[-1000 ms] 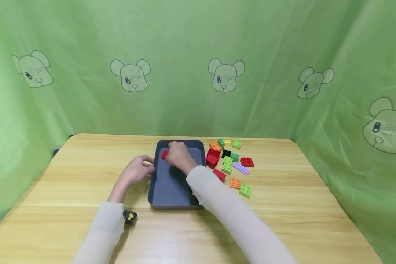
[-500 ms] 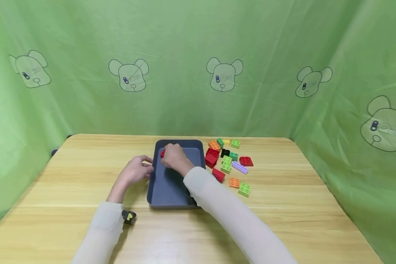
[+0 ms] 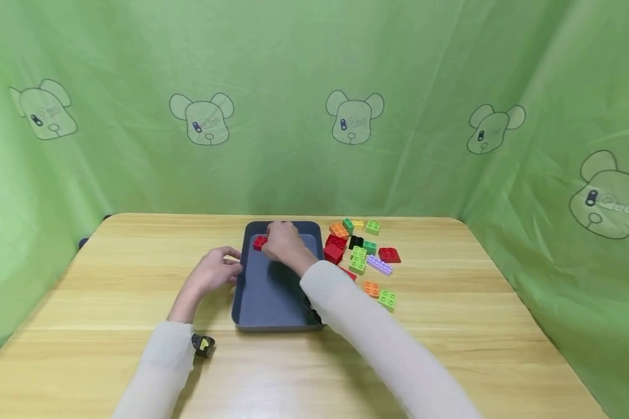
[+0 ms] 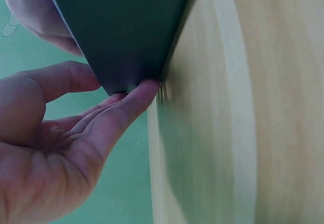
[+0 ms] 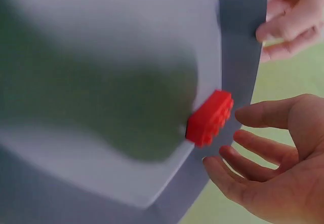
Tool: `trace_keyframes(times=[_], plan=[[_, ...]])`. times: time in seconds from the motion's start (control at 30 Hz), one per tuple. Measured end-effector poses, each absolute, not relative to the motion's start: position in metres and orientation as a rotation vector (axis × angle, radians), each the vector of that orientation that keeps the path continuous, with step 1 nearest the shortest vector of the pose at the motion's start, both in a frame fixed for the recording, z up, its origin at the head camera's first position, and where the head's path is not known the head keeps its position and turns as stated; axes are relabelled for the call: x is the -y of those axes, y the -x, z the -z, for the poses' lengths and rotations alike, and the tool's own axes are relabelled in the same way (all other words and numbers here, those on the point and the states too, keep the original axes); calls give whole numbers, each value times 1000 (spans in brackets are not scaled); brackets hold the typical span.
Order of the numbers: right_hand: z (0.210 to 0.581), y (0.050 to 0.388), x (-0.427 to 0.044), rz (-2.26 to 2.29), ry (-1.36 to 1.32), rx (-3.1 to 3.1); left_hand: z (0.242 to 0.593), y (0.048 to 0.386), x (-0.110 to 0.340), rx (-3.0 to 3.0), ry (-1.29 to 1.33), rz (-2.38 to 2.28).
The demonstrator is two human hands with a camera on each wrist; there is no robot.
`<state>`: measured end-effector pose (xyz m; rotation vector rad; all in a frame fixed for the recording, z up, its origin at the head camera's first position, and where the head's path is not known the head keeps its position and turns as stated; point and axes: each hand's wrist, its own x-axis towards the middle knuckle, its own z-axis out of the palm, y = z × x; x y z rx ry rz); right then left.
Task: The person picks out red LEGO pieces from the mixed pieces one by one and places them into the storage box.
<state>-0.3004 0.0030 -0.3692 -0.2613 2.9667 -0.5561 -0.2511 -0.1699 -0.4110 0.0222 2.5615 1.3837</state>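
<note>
A red toy brick (image 3: 260, 242) lies in the far left corner of the dark grey tray (image 3: 272, 317). In the right wrist view the brick (image 5: 210, 118) sits against the tray wall with its studs towards my right hand (image 5: 288, 163). That hand's fingers are spread and apart from the brick, holding nothing. In the head view my right hand (image 3: 287, 243) is over the tray, just right of the brick. My left hand (image 3: 217, 270) touches the tray's left side. In the left wrist view its fairly straight fingers (image 4: 121, 117) meet the wall's edges.
Several loose bricks lie right of the tray: red ones (image 3: 334, 252), lime ones (image 3: 359, 265), an orange one (image 3: 371, 289), a purple strip (image 3: 380, 265), a black one (image 3: 356, 242). The wooden table (image 3: 451, 326) is bounded by a green curtain (image 3: 278, 169).
My right hand moved left over the red brick, then back right off it. The brick sits slightly nearer the tray's far left corner. My left hand stays at the tray's side.
</note>
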Motion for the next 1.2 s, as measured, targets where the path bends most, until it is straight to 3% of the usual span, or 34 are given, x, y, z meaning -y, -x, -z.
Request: trace_keyframes(times=[0.6, 0.97, 1.2], plan=[[334, 314, -86, 473, 120, -2979, 410, 250, 170, -2560, -25, -1364], [350, 312, -102, 282, 242, -2931, 410, 249, 172, -2549, -20, -1366], [354, 310, -104, 307, 170, -2891, 410, 250, 171, -2544, -26, -1371]])
